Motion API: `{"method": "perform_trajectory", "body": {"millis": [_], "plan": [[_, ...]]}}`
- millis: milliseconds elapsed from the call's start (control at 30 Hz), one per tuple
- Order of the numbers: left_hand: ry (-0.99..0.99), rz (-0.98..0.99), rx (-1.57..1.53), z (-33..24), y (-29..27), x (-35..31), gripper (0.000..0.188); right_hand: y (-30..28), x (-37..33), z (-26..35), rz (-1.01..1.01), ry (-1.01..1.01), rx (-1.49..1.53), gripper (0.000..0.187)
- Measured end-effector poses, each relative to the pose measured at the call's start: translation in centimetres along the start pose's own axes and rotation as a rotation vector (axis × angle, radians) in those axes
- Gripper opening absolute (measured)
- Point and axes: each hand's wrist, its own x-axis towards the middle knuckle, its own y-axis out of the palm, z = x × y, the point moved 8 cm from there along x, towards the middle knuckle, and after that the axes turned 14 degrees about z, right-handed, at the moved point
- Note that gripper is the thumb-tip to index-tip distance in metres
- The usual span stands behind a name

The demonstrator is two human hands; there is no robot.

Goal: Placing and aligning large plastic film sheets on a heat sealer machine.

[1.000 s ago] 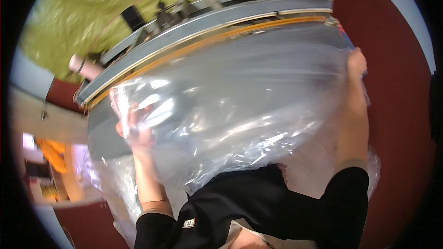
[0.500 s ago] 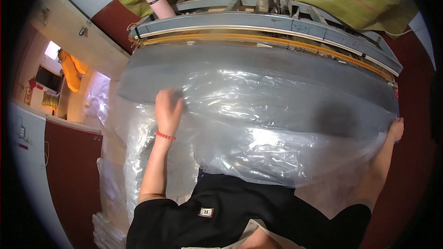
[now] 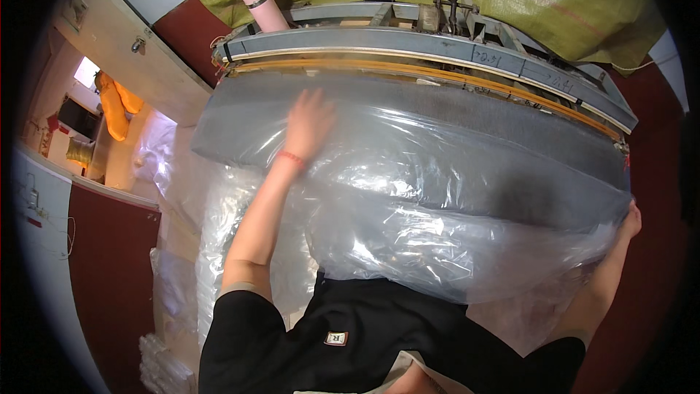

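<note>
A wide sheet of clear plastic film (image 3: 379,175) lies in glossy wrinkles over a grey work surface (image 3: 467,109) and hangs over its near edge toward my body. My left hand (image 3: 310,124), with a red bead bracelet at the wrist, is over the left-middle part of the film. Its fingers are stretched out and blurred by motion; whether the palm touches the film is hard to see. At the far right edge, my right hand (image 3: 633,220) is closed on the side of the film, its fingers partly hidden.
Beyond the surface runs a grey metal frame (image 3: 306,38) with orange strips (image 3: 350,66) and a metal clamp (image 3: 452,11). A pink flask (image 3: 264,6) stands on it, before a green-yellow tarp (image 3: 547,0). More bundled film (image 3: 219,233) hangs at left, near an open door (image 3: 138,44).
My left hand has moved forward and right across the film, toward the frame. My right hand stays at the right edge, slightly lower in view. The view has shifted a little.
</note>
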Motion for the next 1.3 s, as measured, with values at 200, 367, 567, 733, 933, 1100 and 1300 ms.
{"method": "perform_trajectory", "body": {"millis": [200,367,567,733,933,1100,1300], "plan": [[-0.147,-0.214,-0.194,3.2,-2.2,0.7,0.025,1.9,-5.8,3.6,0.142,0.046,0.484,0.031],[-0.062,-0.167,-0.346,5.3,-0.3,1.4,0.013,-0.8,-3.2,1.8,0.311,0.1,0.635,0.035],[-0.352,-0.494,-1.089,11.7,-0.8,1.1,0.021,6.1,-6.7,14.2,-0.044,-0.103,0.025,0.026],[-0.471,-0.647,-1.022,19.8,2.5,3.1,0.014,15.6,-4.5,15.2,-0.237,-0.695,-0.332,0.026],[-0.429,-0.686,-1.021,25.9,3.9,5.5,0.019,23.1,-2.2,14.2,0.033,-0.332,0.193,0.018],[-0.449,-0.711,-0.995,25.6,4.6,6.7,0.021,21.3,-2.2,14.5,-0.207,-0.378,-0.089,0.018],[-0.493,-0.778,-1.197,27.5,4.1,4.4,0.015,22.7,-3.6,15.5,-0.003,-0.202,0.276,0.017]]}}
